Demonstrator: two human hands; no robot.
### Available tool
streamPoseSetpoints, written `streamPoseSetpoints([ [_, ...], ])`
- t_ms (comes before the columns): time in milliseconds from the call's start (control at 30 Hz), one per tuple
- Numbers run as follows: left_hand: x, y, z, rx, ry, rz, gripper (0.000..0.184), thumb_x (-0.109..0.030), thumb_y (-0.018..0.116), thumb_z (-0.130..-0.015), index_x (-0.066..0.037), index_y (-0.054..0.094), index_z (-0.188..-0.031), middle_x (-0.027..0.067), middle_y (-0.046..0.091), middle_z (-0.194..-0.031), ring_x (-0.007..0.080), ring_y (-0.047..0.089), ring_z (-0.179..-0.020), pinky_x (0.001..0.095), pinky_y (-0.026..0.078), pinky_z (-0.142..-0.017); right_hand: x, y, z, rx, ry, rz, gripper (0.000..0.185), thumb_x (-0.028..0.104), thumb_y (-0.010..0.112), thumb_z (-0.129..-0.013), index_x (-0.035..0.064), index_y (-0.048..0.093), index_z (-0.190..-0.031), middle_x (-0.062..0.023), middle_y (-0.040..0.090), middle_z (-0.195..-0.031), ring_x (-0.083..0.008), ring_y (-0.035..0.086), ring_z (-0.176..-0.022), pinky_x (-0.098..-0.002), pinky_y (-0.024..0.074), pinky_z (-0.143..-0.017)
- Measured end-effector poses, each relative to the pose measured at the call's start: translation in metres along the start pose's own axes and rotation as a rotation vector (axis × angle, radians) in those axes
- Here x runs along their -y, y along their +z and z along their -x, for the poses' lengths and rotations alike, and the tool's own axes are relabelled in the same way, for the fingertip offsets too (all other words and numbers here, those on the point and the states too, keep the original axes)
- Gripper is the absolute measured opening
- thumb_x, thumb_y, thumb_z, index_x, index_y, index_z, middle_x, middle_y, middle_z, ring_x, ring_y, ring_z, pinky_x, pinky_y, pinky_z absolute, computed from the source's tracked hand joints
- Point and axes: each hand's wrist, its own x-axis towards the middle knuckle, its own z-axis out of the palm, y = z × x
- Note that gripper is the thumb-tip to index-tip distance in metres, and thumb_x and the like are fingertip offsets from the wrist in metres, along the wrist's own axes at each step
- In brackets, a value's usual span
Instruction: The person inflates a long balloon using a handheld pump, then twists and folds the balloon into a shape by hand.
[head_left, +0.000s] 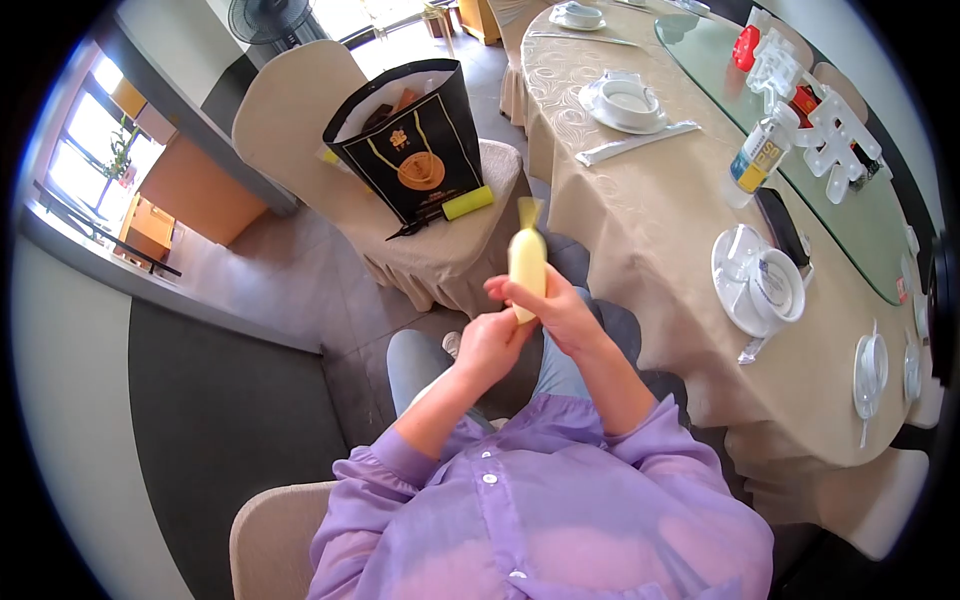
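Note:
A pale yellow, elongated rounded object [528, 270] stands upright in front of me, held in both hands. It narrows to a neck at the top and flares into a thin, see-through yellow end, rather like a small balloon; I cannot tell its exact kind. My left hand [484, 350] is closed around its lower end. Higher up, my right hand [560, 318] wraps it from the right, the thumb along its front. The fingers hide its bottom. Beyond my hands, a black tool with a yellow-green cylinder [467, 203] lies on the chair seat.
A black paper bag [415, 150] stands on the cloth-covered chair [290, 110] ahead. On my right, the round table [640, 220] bears wrapped bowls [776, 285], a bottle [757, 155], a black case [783, 226] and white plastic pieces [835, 140] on its glass turntable [700, 70].

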Motion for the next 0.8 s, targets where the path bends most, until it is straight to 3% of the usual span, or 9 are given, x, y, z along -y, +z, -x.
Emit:
streamPoseSetpoints([
  [33, -0.001, 0.004, 0.003, -0.035, 0.007, 0.01, 0.014, -0.013, 0.055, -0.08, -0.001, 0.059, -0.074, 0.0148, 0.057, -0.062, 0.033, 0.058, -0.061, 0.0393, 0.045, -0.055, 0.002, 0.005, -0.001, 0.038, 0.016, -0.052, 0.036, 0.023, 0.061, -0.085, 0.0022, 0.049, -0.112, -0.0042, 0.058, -0.085, -0.0094, 0.056, -0.074, -0.0224, 0.0464, -0.071],
  [133, -0.005, 0.0, 0.006, 0.023, -0.057, -0.106, 0.016, -0.016, 0.056, -0.08, -0.002, 0.06, -0.073, 0.0151, 0.058, -0.063, 0.0327, 0.058, -0.061, 0.0406, 0.045, -0.055, -0.004, 0.011, -0.004, -0.008, 0.015, -0.173, 0.031, 0.017, 0.062, -0.084, 0.0015, 0.05, -0.107, -0.002, 0.054, -0.075, -0.0082, 0.052, -0.063, -0.0221, 0.0472, -0.062],
  [267, -0.008, 0.007, 0.013, 0.014, -0.055, -0.185, 0.018, -0.018, 0.055, -0.08, -0.003, 0.058, -0.071, 0.0151, 0.057, -0.063, 0.0331, 0.058, -0.062, 0.0426, 0.045, -0.055, -0.014, 0.014, -0.002, -0.114, 0.02, -0.177, 0.022, 0.023, 0.056, -0.088, 0.0011, 0.054, -0.093, 0.0017, 0.046, -0.059, -0.0064, 0.046, -0.049, -0.0232, 0.0459, -0.051],
  [367, -0.008, 0.012, 0.014, -0.034, 0.026, -0.192, 0.02, -0.018, 0.052, -0.083, -0.002, 0.054, -0.071, 0.0161, 0.055, -0.058, 0.0329, 0.057, -0.056, 0.0423, 0.046, -0.049, -0.021, 0.01, -0.002, -0.142, 0.0, -0.175, 0.026, 0.025, 0.049, -0.092, 0.001, 0.057, -0.086, 0.0031, 0.042, -0.051, -0.0053, 0.043, -0.043, -0.0224, 0.0445, -0.049],
  [600, -0.011, 0.014, 0.021, 0.01, -0.027, -0.154, 0.015, -0.016, 0.052, -0.083, -0.004, 0.056, -0.076, 0.0116, 0.058, -0.062, 0.0283, 0.059, -0.059, 0.0378, 0.046, -0.055, -0.018, 0.013, 0.003, -0.147, -0.008, -0.088, 0.03, 0.024, 0.044, -0.094, 0.0006, 0.057, -0.081, 0.0035, 0.038, -0.046, -0.0055, 0.039, -0.038, -0.0235, 0.0449, -0.049],
  [667, -0.013, -0.003, 0.018, 0.349, -0.352, 0.445, 0.018, -0.019, 0.052, -0.086, -0.004, 0.059, -0.091, 0.0066, 0.061, -0.077, 0.0173, 0.059, -0.072, 0.0311, 0.046, -0.066, -0.022, 0.012, 0.003, -0.161, -0.082, 0.033, 0.03, 0.023, 0.044, -0.094, 0.0005, 0.057, -0.08, 0.003, 0.04, -0.047, -0.005, 0.039, -0.039, -0.0225, 0.0425, -0.047],
  [733, 0.004, -0.033, 0.014, 0.471, -0.234, 0.637, 0.033, -0.023, 0.053, -0.087, -0.002, 0.054, -0.112, 0.0043, 0.057, -0.1, 0.0119, 0.052, -0.091, 0.0271, 0.042, -0.081, -0.018, 0.006, 0.006, -0.153, -0.088, 0.061, 0.03, 0.024, 0.045, -0.093, 0.0009, 0.057, -0.078, 0.0029, 0.041, -0.047, -0.0048, 0.039, -0.039, -0.0221, 0.0407, -0.046],
  [767, 0.011, -0.048, 0.003, 0.479, -0.241, 0.776, 0.046, -0.025, 0.055, -0.086, 0.001, 0.045, -0.123, 0.0058, 0.051, -0.115, 0.0137, 0.048, -0.103, 0.0285, 0.038, -0.089, -0.017, 0.005, 0.008, -0.141, -0.091, 0.09, 0.03, 0.024, 0.046, -0.093, 0.0012, 0.057, -0.076, 0.0028, 0.042, -0.047, -0.0046, 0.04, -0.039, -0.0217, 0.0389, -0.045],
  [800, 0.012, -0.056, -0.004, 0.322, -0.223, 0.872, 0.05, -0.027, 0.055, -0.086, 0.002, 0.042, -0.124, 0.0073, 0.05, -0.118, 0.0142, 0.048, -0.106, 0.0305, 0.038, -0.091, -0.017, 0.007, 0.01, -0.131, -0.084, 0.09, 0.03, 0.024, 0.046, -0.093, 0.0012, 0.057, -0.076, 0.0028, 0.042, -0.047, -0.0046, 0.04, -0.039, -0.0217, 0.0389, -0.045],
])
